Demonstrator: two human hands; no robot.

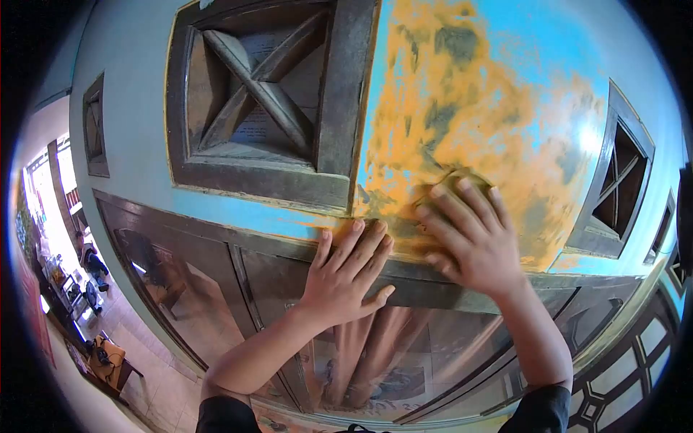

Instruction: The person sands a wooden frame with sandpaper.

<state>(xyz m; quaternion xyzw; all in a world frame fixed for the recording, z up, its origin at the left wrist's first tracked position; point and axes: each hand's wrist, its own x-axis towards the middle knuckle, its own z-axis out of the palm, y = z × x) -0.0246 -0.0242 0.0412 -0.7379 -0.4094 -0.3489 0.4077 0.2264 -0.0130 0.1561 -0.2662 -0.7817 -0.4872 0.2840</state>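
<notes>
Pressing against the patchy orange-and-blue wall [498, 108], the right hand [473, 237] lay flat over a dark, blurred pad [452, 176]; whether it gripped the pad could not be told. The left hand [345, 278], fingers spread wide, rested near the wall's lower edge, below a cross-braced vent [253, 85].

The single view comes from a camera on the person's head, facing the wall [498, 108] from within arm's reach, with the left hand [345, 278] and right hand [476, 242] ahead, near the middle. Its wide, rounded picture bends straight edges and takes in the floor [155, 372] at lower left.
</notes>
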